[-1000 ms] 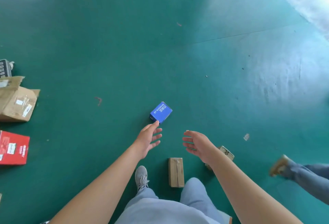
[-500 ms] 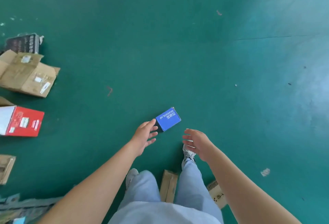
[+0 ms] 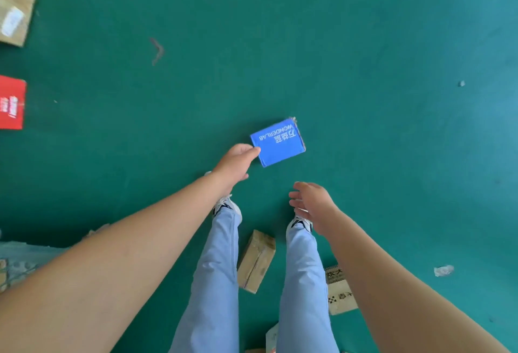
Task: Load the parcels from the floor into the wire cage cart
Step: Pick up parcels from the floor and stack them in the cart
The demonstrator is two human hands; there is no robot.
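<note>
Left hand point(image 3: 236, 162) reaches down to the blue parcel point(image 3: 277, 142) on the green floor point(image 3: 364, 44), thumb on its near-left corner, though whether it truly grips I cannot tell. Right hand point(image 3: 312, 202) hovers just behind the parcel, fingers relaxed, holding nothing. A brown box point(image 3: 256, 261) lies behind the parcel, between the person's legs; a red box point(image 3: 11, 102) sits far left of it.

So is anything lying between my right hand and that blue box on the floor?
Nothing visible: only bare green floor separates the open right hand from the blue box. The left hand already touches its near corner.
</note>
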